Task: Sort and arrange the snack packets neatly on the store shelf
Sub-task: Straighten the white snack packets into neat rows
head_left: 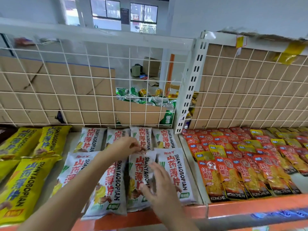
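While the left hand (129, 145) is spanning from lower left up to frame ctr, its fingers are curling down and pinching the top edge of one white packet (139, 170), 3rd from left in the front row. Right hand (160, 185) is entering at btm ctr and lying on the same packet's lower right part. Its fingers are spread and near-straight, thumb out to the left on the packet face, not gripping as far as visible.

The packet is lying flat on the shelf (250, 208), long axis running front-to-back, btm end at the orange front lip, touching its neighbours on both sides. Other white packets (90, 140) are sitting in two rows, ctr of frame. Yellow packets (25, 180) are lying at left. Orange-red packets (233, 174) are filling the next bay at right, w/ a few yellow ones mixed in.

Wire grid (66, 84) is standing behind, w/ cardboard (250, 90) backing it. Drink cans (150, 97) are showing through a gap, upper ctr.
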A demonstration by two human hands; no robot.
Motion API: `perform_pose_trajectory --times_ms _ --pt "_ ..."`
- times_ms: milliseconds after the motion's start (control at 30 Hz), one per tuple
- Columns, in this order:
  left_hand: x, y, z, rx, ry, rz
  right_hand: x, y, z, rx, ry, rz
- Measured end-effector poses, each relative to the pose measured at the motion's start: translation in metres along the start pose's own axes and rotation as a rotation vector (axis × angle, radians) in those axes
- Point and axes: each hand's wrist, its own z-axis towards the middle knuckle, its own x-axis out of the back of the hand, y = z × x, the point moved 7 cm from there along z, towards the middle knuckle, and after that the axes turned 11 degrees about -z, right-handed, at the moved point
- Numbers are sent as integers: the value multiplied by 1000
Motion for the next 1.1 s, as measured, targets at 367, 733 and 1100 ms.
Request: perform_pose_trajectory --times_ms 367,733,1100 --pt "-9 2 -6 -47 -164 4 -37 -2 5 -56 -78 -189" --pt "-8 2 -4 -41 9 -137 -42 -2 -2 -129 -106 -195" --pt "-4 -5 -2 -44 215 -22 -45 2 0 -149 -81 -227"
